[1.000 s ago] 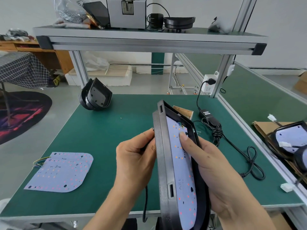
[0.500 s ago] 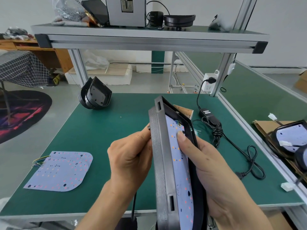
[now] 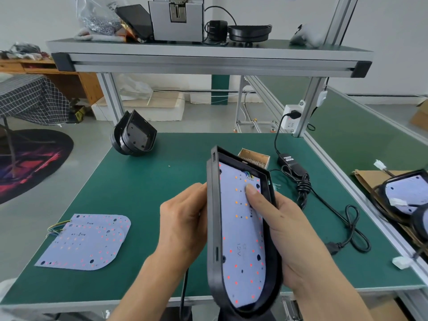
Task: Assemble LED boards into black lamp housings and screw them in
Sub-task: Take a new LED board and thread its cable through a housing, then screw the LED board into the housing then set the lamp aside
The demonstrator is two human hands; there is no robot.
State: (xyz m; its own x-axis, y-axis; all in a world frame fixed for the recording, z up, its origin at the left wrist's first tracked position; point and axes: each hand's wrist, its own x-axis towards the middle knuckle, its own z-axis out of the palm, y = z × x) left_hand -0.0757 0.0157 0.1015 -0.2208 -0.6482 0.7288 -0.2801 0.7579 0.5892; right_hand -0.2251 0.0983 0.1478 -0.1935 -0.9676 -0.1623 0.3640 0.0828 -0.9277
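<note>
Up close to the camera, above the near edge of the green workbench, both hands hold a black lamp housing tilted on edge, its open face turned to the right. A white LED board sits inside it, dotted with red and orange points and marked 12V. The left hand comes up from below with the wrist bent, fingers wrapped behind the housing's outer wall and the thumb lying along its rim, so it grips the left side. The right hand cradles the housing from the right and underneath; its fingers are hidden behind the shell, and its thumb lies straight across the rim, pressing on the upper part of the board near the coloured wires.

On the bench to the left lies a stack of spare LED boards, with empty black housings leaning together at the far left corner. A small box of screws stands just behind the held housing, and a coiled power adapter cable lies to the right.
</note>
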